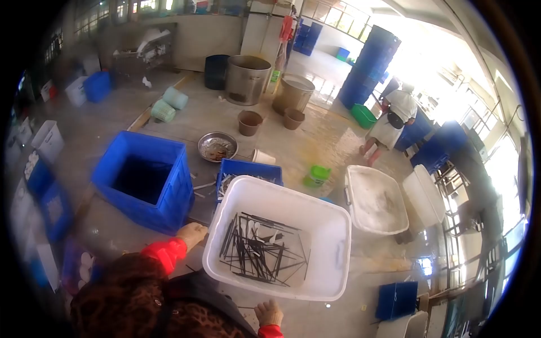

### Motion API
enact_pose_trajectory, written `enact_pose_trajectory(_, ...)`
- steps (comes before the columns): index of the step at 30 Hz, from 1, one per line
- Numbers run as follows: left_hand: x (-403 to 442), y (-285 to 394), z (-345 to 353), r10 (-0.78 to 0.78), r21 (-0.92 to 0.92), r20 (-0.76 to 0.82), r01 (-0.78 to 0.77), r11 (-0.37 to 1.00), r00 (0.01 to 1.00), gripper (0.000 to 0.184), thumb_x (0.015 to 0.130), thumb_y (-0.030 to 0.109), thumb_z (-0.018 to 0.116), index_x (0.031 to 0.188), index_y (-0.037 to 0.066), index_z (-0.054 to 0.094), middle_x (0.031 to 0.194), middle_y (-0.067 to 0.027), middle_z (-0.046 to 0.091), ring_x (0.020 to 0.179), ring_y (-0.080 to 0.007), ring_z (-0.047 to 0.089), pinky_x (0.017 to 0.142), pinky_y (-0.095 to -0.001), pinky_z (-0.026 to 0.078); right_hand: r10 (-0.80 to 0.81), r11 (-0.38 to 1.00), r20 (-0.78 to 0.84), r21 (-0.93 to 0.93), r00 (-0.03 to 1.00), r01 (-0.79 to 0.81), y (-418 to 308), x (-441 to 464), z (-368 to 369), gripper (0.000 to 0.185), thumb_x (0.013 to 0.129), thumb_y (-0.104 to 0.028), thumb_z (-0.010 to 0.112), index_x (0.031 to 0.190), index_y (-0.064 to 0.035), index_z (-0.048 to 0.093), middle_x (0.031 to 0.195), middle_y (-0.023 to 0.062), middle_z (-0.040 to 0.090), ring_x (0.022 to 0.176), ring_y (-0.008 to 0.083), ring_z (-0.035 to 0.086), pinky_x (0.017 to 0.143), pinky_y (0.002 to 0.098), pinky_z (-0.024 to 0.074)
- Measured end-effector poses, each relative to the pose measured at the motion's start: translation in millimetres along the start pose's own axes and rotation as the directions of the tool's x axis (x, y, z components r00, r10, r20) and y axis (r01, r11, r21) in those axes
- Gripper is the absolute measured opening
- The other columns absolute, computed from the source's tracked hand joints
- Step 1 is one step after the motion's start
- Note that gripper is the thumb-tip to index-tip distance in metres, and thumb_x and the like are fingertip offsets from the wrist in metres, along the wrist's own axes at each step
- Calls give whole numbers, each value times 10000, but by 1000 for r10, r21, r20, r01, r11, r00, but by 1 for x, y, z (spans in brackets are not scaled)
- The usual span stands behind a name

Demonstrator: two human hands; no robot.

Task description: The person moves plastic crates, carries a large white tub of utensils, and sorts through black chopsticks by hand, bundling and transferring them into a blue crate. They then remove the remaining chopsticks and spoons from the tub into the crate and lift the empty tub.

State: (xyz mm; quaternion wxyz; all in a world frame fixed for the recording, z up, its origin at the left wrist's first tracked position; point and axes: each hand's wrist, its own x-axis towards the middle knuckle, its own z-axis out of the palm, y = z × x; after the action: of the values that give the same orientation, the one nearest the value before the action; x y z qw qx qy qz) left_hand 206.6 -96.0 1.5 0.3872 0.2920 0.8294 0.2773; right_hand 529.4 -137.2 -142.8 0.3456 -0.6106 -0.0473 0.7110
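Note:
A large white plastic tub (327,225) stands in front of me. In it lie many thin black sticks (253,253) in a loose heap, with a few white scraps among them. Beside the tub's left edge is my left hand (193,234), its fingertips close to the rim. Those fingers look bent, but whether they touch or grip the rim is unclear. My right hand (269,312) hangs just below the tub's near side, apart from it, with fingers loosely parted and nothing visible in them. Both sleeves are red at the cuff.
A deep blue crate (183,186) stands at left, and a lower blue crate (253,167) sits behind the tub. A metal basin (218,135), brown buckets (249,123) and big steel pots (248,81) are farther back. Right, another white tub (376,200); beyond, a person (401,107) bends.

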Motion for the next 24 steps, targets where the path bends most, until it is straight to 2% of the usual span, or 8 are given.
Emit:
enact_pose_trajectory(2, 7, 6, 15, 36, 177, 53, -45, 983, 998, 368, 712, 348, 476, 802, -2, 547, 785, -184, 564, 763, -269, 539, 685, -334, 399, 33, 985, -42, 171, 999, -26, -38, -25, 16, 472, 716, -225, 535, 1070, 31, 357, 999, 161, 443, 805, 296, 494, 665, 400, 450)
enact_pose_trajectory(3, 8, 10, 23, 27, 176, -3, -26, 984, 1000, 391, 702, 361, 492, 835, -3, 545, 842, -192, 551, 814, -279, 524, 717, -338, 387, 24, 978, -39, 206, 999, -16, -54, -30, 25, 458, 716, -223, 532, 1059, 30, 363, 992, 159, 447, 803, 292, 496, 661, 395, 450)
enact_pose_trajectory(5, 17, 15, 31, 9, 166, -61, 1, 986, 998, 419, 692, 374, 509, 868, -5, 542, 899, -201, 539, 866, -290, 509, 749, -341, 375, 31, 989, -16, 146, 999, -28, -67, -21, 35, 432, 717, -219, 525, 1036, 29, 374, 979, 157, 456, 798, 283, 500, 654, 385, 450)
enact_pose_trajectory(9, 35, 20, 28, -85, 59, 70, 81, 995, 994, 497, 652, 374, 559, 978, 2, 515, 924, -182, 541, 876, -274, 516, 765, -325, 380, 78, 997, -24, -11, 997, -79, -58, 8, 37, 379, 719, -210, 513, 991, 27, 397, 951, 151, 473, 788, 265, 508, 639, 365, 451)
enact_pose_trajectory(14, 63, 26, 39, -232, 75, 50, 228, 971, 971, 492, 581, 322, 603, 957, 14, 528, 914, -180, 543, 877, -271, 518, 754, -315, 395, 109, 986, -130, -111, 986, -123, -60, 37, 20, 318, 721, -200, 497, 935, 24, 425, 917, 145, 494, 776, 243, 518, 620, 339, 451)
enact_pose_trajectory(16, 78, 26, 49, -226, 92, 80, 218, 972, 971, 481, 569, 305, 605, 949, 19, 531, 919, -181, 541, 876, -274, 517, 755, -314, 397, 107, 985, -181, -118, 978, -129, -67, 44, 19, 295, 722, -196, 490, 912, 22, 436, 903, 142, 503, 771, 234, 522, 613, 329, 452)
enact_pose_trajectory(19, 93, 27, 61, -281, 87, -62, 286, 954, 958, 462, 561, 287, 593, 935, 22, 533, 921, -183, 537, 874, -285, 513, 758, -314, 396, 102, 986, -260, -104, 960, -133, -72, 52, 22, 263, 723, -190, 480, 878, 21, 453, 883, 138, 515, 764, 220, 528, 602, 314, 452)
enact_pose_trajectory(24, 101, 32, 63, -257, 124, -19, 258, 958, 966, 446, 544, 252, 602, 915, 15, 532, 901, -187, 540, 867, -299, 511, 756, -321, 394, 50, 996, -409, -52, 911, -78, -79, 55, 23, 221, 725, -180, 464, 822, 18, 482, 849, 131, 537, 752, 198, 538, 583, 289, 453)
